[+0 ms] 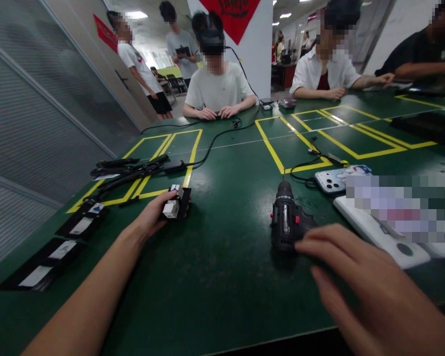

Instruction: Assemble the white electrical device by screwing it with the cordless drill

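Note:
My left hand (154,213) reaches out over the green table (222,277) and grips a small black part with white labels (175,203), resting it on the tabletop. My right hand (359,277) lies close to the camera with fingers spread, fingertips touching the rear of a black electric screwdriver (287,217). The screwdriver lies flat, bit pointing away from me.
Black flat parts with white labels (65,232) line the left edge. Black cables and tools (133,169) lie on yellow tape boxes. A phone (335,179) and white devices (381,237) sit at right. Several people sit or stand across the table.

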Motion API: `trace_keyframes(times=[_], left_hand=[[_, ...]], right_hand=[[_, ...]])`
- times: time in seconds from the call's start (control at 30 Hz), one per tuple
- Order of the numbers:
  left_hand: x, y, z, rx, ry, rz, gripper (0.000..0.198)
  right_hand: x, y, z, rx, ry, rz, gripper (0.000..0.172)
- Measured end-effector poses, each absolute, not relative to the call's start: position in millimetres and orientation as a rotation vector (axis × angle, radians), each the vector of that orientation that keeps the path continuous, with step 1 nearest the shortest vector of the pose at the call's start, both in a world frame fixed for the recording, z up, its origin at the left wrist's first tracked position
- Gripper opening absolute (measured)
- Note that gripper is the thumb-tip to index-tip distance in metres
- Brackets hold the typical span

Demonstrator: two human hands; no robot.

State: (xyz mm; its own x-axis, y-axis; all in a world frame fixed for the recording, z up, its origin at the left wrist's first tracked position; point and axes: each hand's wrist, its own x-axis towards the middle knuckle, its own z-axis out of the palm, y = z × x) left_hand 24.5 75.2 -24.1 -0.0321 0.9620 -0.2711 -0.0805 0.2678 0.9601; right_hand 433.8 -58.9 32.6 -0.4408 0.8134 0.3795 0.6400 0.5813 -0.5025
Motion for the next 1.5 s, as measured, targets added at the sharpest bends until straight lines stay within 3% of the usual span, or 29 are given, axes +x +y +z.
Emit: trace_keyframes(times=[0.1,0.23,0.53,0.8,1.07,1.33,1.5], left_hand=[[27.0,73.0,-22.3,0.932,1.323,1.059,0.042],[33.8,70.5,-22.5,0.933,1.352,1.041,0.045],[67.9,67.0,-24.0,0.993,1.309,1.06,0.045],[72.0,65.4,-22.8,0.968,1.304,1.123,0.046],[73.7,63.8,-23.6,0.978,1.226,1.095,0.042],[91.2,61.6,-24.2,0.97,1.167,1.097,0.038],[99.1,65.9,-32.9,0.987,1.187,1.154,0.039]], right_hand=[[455.1,-16.7,-1.5,-1.29,-2.431,-0.019,0.061],[459.7,-8.3,-24.7,-1.582,-2.652,-0.182,0.067],[443.3,-11.2,-14.7,-1.761,-2.792,-0.355,0.083],[436.0,-4.0,-18.8,-1.717,-2.913,-0.501,0.076],[424.8,0.3,-13.0,-1.828,-2.712,-0.284,0.105],[425.0,-1.3,-15.2,-1.891,-2.711,-0.298,0.095],[419.1,0.7,-15.8,-1.921,-2.72,-0.319,0.102]])
